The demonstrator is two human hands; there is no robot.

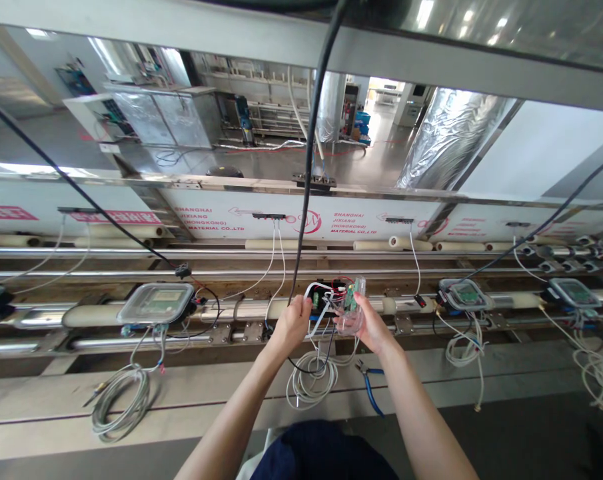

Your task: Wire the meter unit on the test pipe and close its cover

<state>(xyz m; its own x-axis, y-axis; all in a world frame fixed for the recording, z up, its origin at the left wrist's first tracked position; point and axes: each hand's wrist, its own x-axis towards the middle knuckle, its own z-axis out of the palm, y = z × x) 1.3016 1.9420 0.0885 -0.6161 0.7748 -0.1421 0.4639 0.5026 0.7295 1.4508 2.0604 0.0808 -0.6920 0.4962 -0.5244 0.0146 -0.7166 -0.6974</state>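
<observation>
My right hand (pixel 372 325) grips a clear plastic cover (pixel 350 324) with a green circuit board (pixel 352 295) in it, tilted up on its side. Just left of the cover is an opened black box (pixel 321 300), with white and red wires running between the two. My left hand (pixel 294 323) is closed at the box's left side, where a black cable (pixel 307 180) hanging from above runs into its fingers. What else those fingers touch is hidden. Below the box lies a coil of white cable (pixel 311 387), and beside it are blue-handled pliers (pixel 371 390).
Closed clear-lidded boxes stand along the rollers, one to the left (pixel 156 303) and others to the right, such as this box (pixel 465 295). Another cable coil (pixel 121 403) lies on the metal ledge (pixel 206 400). A steel beam (pixel 206 33) crosses overhead.
</observation>
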